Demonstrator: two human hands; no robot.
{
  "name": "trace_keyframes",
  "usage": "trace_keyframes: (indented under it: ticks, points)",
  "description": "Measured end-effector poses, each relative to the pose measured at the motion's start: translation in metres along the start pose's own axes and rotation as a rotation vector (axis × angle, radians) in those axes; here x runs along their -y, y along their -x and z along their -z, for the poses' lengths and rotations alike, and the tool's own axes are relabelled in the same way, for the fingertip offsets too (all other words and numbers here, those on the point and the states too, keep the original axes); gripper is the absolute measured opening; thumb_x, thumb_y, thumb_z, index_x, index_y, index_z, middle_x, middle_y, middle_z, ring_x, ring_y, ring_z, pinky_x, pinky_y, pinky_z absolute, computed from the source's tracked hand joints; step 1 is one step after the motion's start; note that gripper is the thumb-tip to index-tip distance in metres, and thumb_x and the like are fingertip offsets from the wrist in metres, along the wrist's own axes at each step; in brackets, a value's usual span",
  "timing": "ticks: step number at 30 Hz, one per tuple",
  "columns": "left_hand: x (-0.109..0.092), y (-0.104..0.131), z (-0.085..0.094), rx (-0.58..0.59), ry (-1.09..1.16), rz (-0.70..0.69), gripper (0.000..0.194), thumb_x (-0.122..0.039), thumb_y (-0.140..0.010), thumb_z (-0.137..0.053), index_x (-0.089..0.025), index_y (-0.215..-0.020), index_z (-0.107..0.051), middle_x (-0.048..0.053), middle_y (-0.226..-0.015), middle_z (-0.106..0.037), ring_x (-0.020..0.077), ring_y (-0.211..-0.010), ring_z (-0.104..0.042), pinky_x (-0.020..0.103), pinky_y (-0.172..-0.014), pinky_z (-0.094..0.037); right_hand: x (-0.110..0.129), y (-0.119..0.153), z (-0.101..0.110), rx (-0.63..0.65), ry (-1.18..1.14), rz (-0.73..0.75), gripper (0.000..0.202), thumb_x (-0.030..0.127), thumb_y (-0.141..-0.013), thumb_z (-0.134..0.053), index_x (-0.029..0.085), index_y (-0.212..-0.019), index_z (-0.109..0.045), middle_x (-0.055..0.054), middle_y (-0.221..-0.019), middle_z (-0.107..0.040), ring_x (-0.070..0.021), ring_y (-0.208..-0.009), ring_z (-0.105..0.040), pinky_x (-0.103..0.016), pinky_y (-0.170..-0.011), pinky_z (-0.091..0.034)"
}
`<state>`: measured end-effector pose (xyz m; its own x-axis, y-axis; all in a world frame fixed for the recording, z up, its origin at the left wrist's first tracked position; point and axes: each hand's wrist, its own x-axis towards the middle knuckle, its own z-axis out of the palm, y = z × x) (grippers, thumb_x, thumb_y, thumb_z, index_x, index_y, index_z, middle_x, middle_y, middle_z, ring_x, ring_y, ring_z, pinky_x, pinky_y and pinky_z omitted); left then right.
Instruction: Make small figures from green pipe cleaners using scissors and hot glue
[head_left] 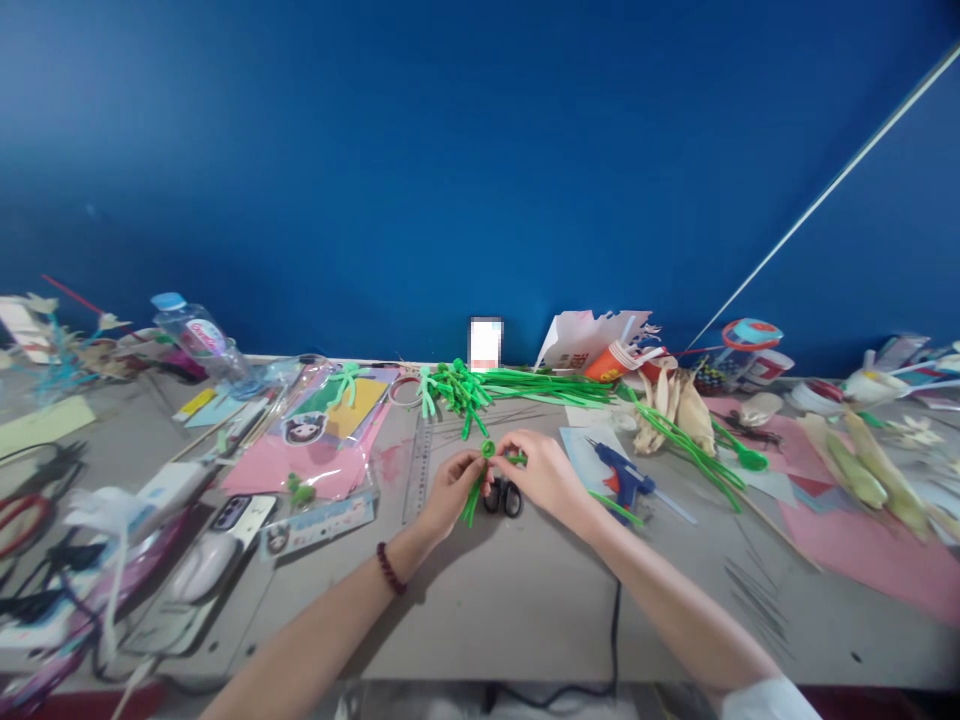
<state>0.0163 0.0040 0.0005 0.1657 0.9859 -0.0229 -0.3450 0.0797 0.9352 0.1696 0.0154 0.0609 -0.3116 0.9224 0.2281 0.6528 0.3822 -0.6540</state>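
Both hands meet over the middle of the table, bending green pipe cleaners (487, 449) that form a small loop at the top. My left hand (454, 487) pinches them from the left, with loose ends hanging below its fingers. From the right, my right hand (541, 470) grips a green length beside the loop, its fingers closed. Black-handled scissors (511, 498) lie on the table just under the hands, partly hidden. Behind the hands sits a cluster of twisted green pipe cleaners (459, 388), next to a bundle of straight green ones (555, 387).
A clear ruler (419, 468) and pink paper in a plastic sleeve (247, 465) lie left. A blue glue gun (626, 475) rests right, near dried corn husks (694, 410). A phone (244, 512), a bottle (199, 335) and a paper cup (611, 362) stand or lie farther out.
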Motion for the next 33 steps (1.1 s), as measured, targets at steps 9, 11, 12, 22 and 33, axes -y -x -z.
trace_keyframes:
  ticks: [9,11,12,22,33]
  points:
    - [-0.002,0.000,0.001,0.032,0.257,0.197,0.023,-0.036,-0.071,-0.068,-0.014,-0.070,-0.061,-0.002,-0.055,-0.055,0.0086,-0.047,-0.050,0.021,-0.050,-0.042,-0.008,-0.008,-0.005,0.054,-0.290,-0.104,0.018,0.027,-0.075,-0.057,0.017,-0.085,-0.068,0.001,-0.064,-0.059,-0.0128,-0.061,-0.053,-0.024,-0.062,-0.042]
    - [-0.001,0.000,0.001,0.051,0.311,0.228,0.022,-0.034,-0.071,-0.069,-0.014,-0.070,-0.061,-0.002,-0.056,-0.054,0.0081,-0.047,-0.049,0.022,-0.050,-0.042,-0.011,-0.009,-0.007,0.089,-0.379,-0.140,0.021,0.028,-0.074,-0.057,0.015,-0.086,-0.068,0.001,-0.062,-0.058,-0.0121,-0.059,-0.053,-0.024,-0.062,-0.043]
    - [-0.001,0.000,0.001,0.059,0.337,0.243,0.021,-0.032,-0.071,-0.069,-0.013,-0.069,-0.061,-0.002,-0.056,-0.054,0.0078,-0.047,-0.048,0.022,-0.050,-0.042,-0.012,-0.009,-0.008,0.097,-0.408,-0.152,0.022,0.028,-0.074,-0.057,0.014,-0.086,-0.069,0.001,-0.063,-0.058,-0.0122,-0.060,-0.053,-0.024,-0.062,-0.043]
    - [0.002,-0.002,0.006,0.092,0.376,0.307,0.023,-0.031,-0.071,-0.071,-0.011,-0.080,-0.064,0.001,-0.063,-0.058,0.0097,-0.051,-0.054,0.023,-0.052,-0.044,-0.022,-0.011,-0.014,0.061,-0.381,-0.174,0.020,0.024,-0.072,-0.056,0.014,-0.082,-0.069,0.000,-0.065,-0.062,-0.0130,-0.060,-0.054,-0.024,-0.061,-0.042]
    - [0.007,-0.004,0.007,0.045,0.298,0.228,0.024,-0.033,-0.073,-0.070,-0.011,-0.073,-0.062,0.001,-0.060,-0.058,0.0092,-0.050,-0.053,0.020,-0.051,-0.042,-0.026,-0.012,-0.021,0.079,-0.453,-0.173,0.017,0.030,-0.071,-0.062,0.015,-0.077,-0.068,-0.002,-0.069,-0.065,-0.0145,-0.065,-0.057,-0.025,-0.063,-0.044]
